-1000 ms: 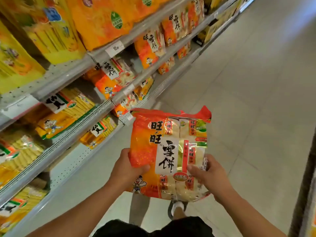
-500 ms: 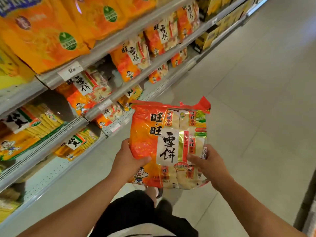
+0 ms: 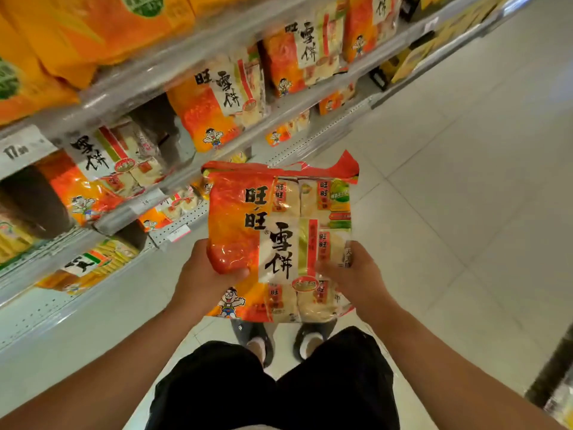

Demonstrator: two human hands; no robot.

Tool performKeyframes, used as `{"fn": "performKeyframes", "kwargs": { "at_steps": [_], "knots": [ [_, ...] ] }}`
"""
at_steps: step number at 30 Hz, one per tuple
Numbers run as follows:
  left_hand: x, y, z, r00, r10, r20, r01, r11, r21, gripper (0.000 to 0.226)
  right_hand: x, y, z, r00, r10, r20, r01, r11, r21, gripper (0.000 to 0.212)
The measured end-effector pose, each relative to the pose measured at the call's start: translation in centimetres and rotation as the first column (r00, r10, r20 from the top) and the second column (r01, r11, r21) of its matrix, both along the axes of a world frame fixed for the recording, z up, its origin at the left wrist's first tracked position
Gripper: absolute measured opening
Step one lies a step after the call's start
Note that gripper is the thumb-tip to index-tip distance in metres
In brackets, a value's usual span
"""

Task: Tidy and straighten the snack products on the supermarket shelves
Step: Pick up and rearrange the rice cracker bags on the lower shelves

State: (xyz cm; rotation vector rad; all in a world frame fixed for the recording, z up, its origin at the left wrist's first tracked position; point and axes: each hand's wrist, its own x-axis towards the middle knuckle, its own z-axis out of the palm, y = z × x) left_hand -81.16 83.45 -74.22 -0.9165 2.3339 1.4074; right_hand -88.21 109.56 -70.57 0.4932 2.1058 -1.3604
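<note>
While upright, snack bag (image 3: 279, 240) sits gripped — left hand (image 3: 201, 283), right hand (image 3: 356, 274).

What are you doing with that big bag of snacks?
A person stands in a supermarket aisle holding one orange and red snack bag out in front, over the floor. The left hand grips its left edge and the right hand grips its right edge. The bag is upright with its front facing up. Matching bags sit on the shelves to the left. This bag is not on a shelf yet.
</note>
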Motion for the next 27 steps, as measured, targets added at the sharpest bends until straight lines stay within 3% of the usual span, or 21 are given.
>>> {"fn": "performKeyframes", "kwargs": {
  "at_steps": [10,16,22,27],
  "knots": [
    [-5.8,3.7,-4.5,0.957,0.247,0.152,-0.236,0.968,-0.085,0.075,-12.2,1.4,-6.0,0.939,0.309,0.15,-0.3,0.951,-0.079,0.044],
    [-7.8,7.6,-9.3,0.916,0.37,0.154,-0.356,0.928,-0.11,0.081,-17.7,3.1,-10.4,0.883,0.435,0.175,-0.403,0.896,-0.188,0.03],
    [-10.0,8.2,-19.0,0.899,0.408,0.157,-0.398,0.913,-0.093,0.081,-21.2,1.8,-20.2,0.865,0.451,0.219,-0.425,0.892,-0.157,0.031],
    [-12.8,6.6,-28.8,0.915,0.384,0.126,-0.373,0.922,-0.102,0.08,-24.6,-0.2,-30.2,0.87,0.474,0.136,-0.459,0.879,-0.128,0.026]
  ]
}}
